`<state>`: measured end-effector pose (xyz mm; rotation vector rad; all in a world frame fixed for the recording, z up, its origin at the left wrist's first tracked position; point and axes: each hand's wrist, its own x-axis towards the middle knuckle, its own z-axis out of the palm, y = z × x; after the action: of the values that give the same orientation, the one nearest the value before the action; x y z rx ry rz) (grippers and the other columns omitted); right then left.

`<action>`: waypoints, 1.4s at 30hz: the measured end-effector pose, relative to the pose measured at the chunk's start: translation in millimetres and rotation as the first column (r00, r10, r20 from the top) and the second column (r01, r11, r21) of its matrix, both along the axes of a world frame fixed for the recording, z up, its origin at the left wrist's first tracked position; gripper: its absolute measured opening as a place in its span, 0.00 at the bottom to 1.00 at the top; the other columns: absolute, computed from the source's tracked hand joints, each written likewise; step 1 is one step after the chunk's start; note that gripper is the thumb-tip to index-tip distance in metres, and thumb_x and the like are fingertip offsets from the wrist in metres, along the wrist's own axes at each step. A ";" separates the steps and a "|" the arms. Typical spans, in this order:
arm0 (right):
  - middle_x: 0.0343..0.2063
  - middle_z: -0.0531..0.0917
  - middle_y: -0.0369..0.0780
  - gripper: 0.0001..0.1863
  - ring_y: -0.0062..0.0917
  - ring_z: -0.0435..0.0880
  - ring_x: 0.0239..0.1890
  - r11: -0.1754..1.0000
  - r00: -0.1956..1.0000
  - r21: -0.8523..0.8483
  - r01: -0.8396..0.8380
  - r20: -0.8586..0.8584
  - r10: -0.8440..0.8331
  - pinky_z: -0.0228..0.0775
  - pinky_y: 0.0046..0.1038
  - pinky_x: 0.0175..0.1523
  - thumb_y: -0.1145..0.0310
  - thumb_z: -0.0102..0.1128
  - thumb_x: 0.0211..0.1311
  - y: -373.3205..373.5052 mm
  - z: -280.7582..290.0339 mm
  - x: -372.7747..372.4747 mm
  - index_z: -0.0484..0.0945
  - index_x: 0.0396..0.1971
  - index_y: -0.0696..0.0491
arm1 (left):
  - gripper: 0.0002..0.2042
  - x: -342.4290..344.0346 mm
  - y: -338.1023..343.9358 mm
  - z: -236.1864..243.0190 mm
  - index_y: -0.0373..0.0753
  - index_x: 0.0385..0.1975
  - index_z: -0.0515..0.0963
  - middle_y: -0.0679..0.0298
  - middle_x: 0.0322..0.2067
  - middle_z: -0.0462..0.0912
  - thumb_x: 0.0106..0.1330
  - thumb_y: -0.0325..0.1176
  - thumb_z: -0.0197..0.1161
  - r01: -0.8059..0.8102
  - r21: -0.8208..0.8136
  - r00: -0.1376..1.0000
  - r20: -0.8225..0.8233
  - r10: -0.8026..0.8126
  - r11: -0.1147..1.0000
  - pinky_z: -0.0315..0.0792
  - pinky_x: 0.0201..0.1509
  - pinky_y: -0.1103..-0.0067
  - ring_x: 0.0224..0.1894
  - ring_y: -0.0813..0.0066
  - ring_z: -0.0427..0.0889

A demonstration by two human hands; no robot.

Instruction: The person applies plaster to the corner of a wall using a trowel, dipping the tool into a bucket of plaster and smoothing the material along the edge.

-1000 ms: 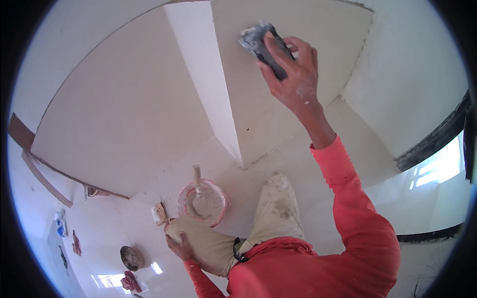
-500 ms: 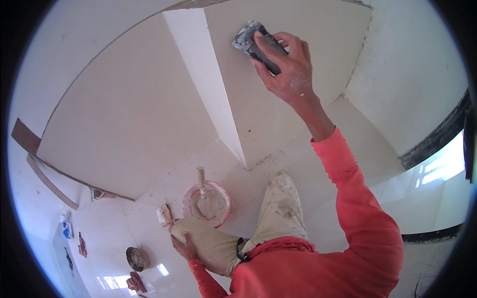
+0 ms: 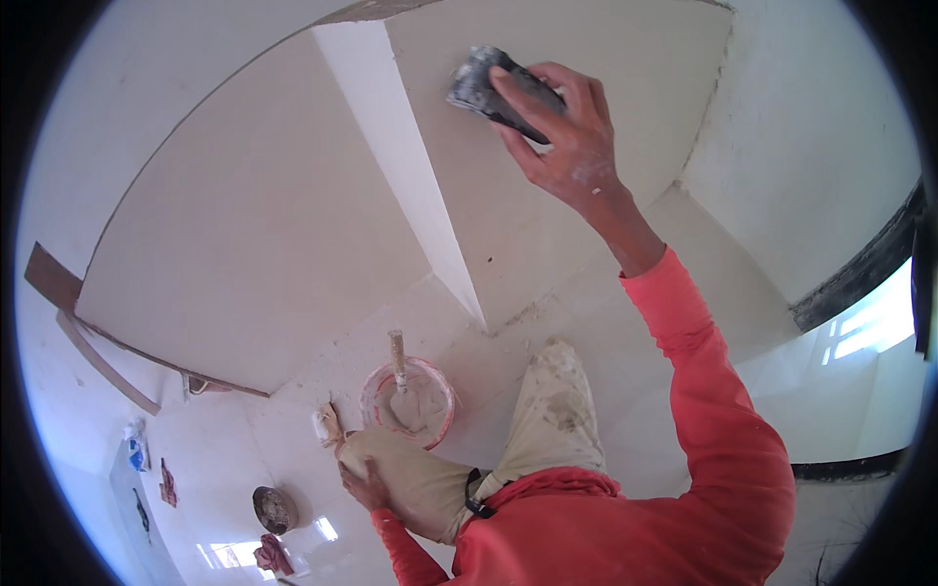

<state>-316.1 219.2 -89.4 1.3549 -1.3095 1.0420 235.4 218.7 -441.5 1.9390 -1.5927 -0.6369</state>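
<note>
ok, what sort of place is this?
Probably a room under renovation: a round, red-rimmed bucket of pale paste, a dark, flat scraper with pale smears in the right hand, and a round, dark pan on the pale floor.

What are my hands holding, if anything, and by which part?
Your right hand holds the dark block by its back and sides; your left hand rests on the knee, holding nothing visible.

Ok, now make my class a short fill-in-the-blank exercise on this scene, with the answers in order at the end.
1. The person's ____ hand grips a dark, smeared tool.
2. The other hand rests on the person's ____ leg.
3. The person's long-sleeved top is coloured ____.
4. Exactly ____ handle sticks up from the bucket.

Missing words: right; left; red; one.
</note>
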 end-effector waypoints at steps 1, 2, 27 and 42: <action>0.48 0.73 0.37 0.31 0.34 0.73 0.45 0.998 0.999 0.043 0.037 0.033 -0.038 0.68 0.35 0.52 0.68 0.74 0.45 -5.3 1.7 5.8 0.81 0.55 0.34 | 0.43 3.6 0.3 -1.3 0.28 0.69 0.57 0.41 0.66 0.62 0.64 0.54 0.64 -0.009 -0.028 1.000 0.002 0.009 1.000 0.55 0.72 0.59 0.69 0.45 0.59; 0.48 0.73 0.37 0.31 0.34 0.72 0.46 0.998 0.998 0.042 0.043 0.041 -0.045 0.68 0.35 0.52 0.68 0.74 0.45 -5.2 -0.5 3.5 0.81 0.55 0.35 | 0.43 6.6 -0.4 -7.9 0.28 0.69 0.57 0.41 0.66 0.62 0.64 0.54 0.64 -0.013 -0.056 1.000 0.000 0.013 0.998 0.55 0.72 0.59 0.69 0.45 0.59; 0.52 0.76 0.41 0.30 0.33 0.74 0.52 0.987 0.942 0.041 -0.153 0.308 0.133 0.71 0.35 0.58 0.69 0.73 0.51 21.6 -47.0 -36.4 0.79 0.58 0.45 | 0.44 3.9 -2.6 -11.5 0.30 0.70 0.56 0.40 0.66 0.62 0.62 0.55 0.65 0.011 -0.047 0.999 0.033 -0.010 0.999 0.55 0.72 0.58 0.69 0.44 0.59; 0.54 0.75 0.36 0.33 0.33 0.74 0.55 0.872 0.985 0.478 -0.105 -0.073 0.159 0.70 0.35 0.60 0.72 0.70 0.48 22.9 -48.4 0.7 0.75 0.60 0.47 | 0.44 -1.0 -1.5 -10.3 0.31 0.70 0.56 0.42 0.66 0.63 0.61 0.54 0.66 0.000 -0.039 0.999 0.049 0.002 0.999 0.57 0.72 0.59 0.69 0.45 0.59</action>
<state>-315.3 242.1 -137.8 1.8648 -1.4615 0.7427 234.4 217.2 -451.8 1.9406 -1.6218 -0.5576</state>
